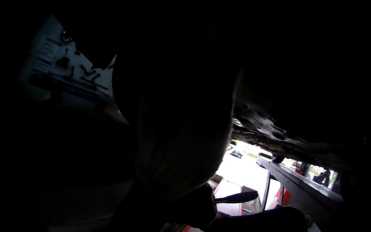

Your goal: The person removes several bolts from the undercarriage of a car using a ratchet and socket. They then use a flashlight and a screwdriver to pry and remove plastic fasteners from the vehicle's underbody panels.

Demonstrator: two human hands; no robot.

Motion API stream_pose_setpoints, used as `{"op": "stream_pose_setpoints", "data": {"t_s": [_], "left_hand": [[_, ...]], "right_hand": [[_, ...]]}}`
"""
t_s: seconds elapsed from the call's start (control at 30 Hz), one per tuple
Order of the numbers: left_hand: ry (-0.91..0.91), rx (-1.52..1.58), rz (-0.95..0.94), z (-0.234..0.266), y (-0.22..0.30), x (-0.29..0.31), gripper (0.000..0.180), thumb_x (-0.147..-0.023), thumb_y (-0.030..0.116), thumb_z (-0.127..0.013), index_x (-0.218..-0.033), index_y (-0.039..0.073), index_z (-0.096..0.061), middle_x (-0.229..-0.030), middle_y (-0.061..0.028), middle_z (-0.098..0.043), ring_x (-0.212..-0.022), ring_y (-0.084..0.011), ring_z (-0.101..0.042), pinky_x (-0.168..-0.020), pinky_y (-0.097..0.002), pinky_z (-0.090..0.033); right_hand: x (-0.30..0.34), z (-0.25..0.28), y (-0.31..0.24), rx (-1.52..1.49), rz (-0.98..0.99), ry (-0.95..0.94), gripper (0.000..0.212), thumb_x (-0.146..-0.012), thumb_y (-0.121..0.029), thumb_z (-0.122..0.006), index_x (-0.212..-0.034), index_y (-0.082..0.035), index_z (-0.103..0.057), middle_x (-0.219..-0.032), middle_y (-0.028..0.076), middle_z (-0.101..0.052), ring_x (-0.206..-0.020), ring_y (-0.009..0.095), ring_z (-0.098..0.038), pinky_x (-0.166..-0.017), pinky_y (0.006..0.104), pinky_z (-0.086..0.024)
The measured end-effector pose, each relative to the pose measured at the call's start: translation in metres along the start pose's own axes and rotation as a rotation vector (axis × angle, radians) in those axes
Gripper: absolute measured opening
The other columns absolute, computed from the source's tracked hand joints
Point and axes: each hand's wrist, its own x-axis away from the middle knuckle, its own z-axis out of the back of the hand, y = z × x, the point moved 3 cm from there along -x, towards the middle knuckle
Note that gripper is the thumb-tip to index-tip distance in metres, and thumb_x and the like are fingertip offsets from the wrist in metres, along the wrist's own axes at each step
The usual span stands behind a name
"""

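Observation:
Most of the picture is in deep shadow. A large dark shape with a fuzzy, knit-like edge fills the middle, close to me; it looks like my raised left arm or gloved hand, its fingers lost in the dark. Below it, my right hand shows as a dark silhouette, with the forearm coming from the lower right. From that hand a tool with a thin bright shaft and a dark, rounded handle sticks out to the right, like a screwdriver. The hand seems closed on it; its fingers blend into the shadow.
The dark underside of a vehicle hangs overhead at right. Beneath it runs a long metal lift ramp on supports, near something red. Bright ground lies beyond, with a distant car. At far left, parts hang on a wall display.

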Motion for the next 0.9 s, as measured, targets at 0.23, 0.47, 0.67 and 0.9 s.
{"op": "stream_pose_setpoints", "data": {"t_s": [0.23, 0.47, 0.67, 0.9], "left_hand": [[-0.066, -0.135, -0.347, 0.003, 0.000, -0.035, 0.025, -0.102, 0.020, -0.057, -0.122, 0.005, -0.061, -0.077, -0.0023, -0.054, -0.063, -0.0102, -0.052, -0.052, -0.0239, -0.041], [-0.076, -0.287, -0.569, 0.007, 0.015, -0.053, 0.028, -0.102, 0.018, -0.056, -0.127, 0.007, -0.058, -0.084, -0.0050, -0.058, -0.069, -0.0126, -0.057, -0.056, -0.0252, -0.045], [-0.077, -0.435, -0.720, 0.013, 0.038, -0.063, 0.031, -0.102, 0.017, -0.055, -0.132, 0.009, -0.056, -0.090, -0.0074, -0.061, -0.074, -0.0147, -0.061, -0.059, -0.0263, -0.050], [-0.113, -0.602, -0.856, 0.013, 0.074, -0.069, 0.035, -0.102, 0.015, -0.054, -0.137, 0.011, -0.053, -0.097, -0.0101, -0.064, -0.080, -0.0171, -0.066, -0.063, -0.0275, -0.054]], "right_hand": [[-0.016, 0.006, -0.003, 0.044, 0.056, 0.045, 0.050, -0.103, -0.030, -0.052, -0.142, 0.001, -0.043, -0.122, 0.017, -0.061, -0.105, 0.020, -0.065, -0.087, 0.0345, -0.058], [-0.032, -0.001, -0.006, 0.004, 0.093, 0.040, 0.050, -0.105, -0.032, -0.048, -0.143, 0.000, -0.042, -0.124, 0.016, -0.060, -0.108, 0.020, -0.064, -0.088, 0.0351, -0.057], [-0.047, -0.019, -0.003, -0.084, 0.117, -0.008, 0.049, -0.106, -0.033, -0.045, -0.143, -0.002, -0.041, -0.126, 0.016, -0.058, -0.110, 0.021, -0.062, -0.089, 0.0356, -0.056], [-0.062, -0.048, 0.000, -0.275, 0.130, -0.090, 0.049, -0.107, -0.035, -0.041, -0.144, -0.003, -0.040, -0.128, 0.015, -0.057, -0.113, 0.021, -0.060, -0.091, 0.0361, -0.055]]}}
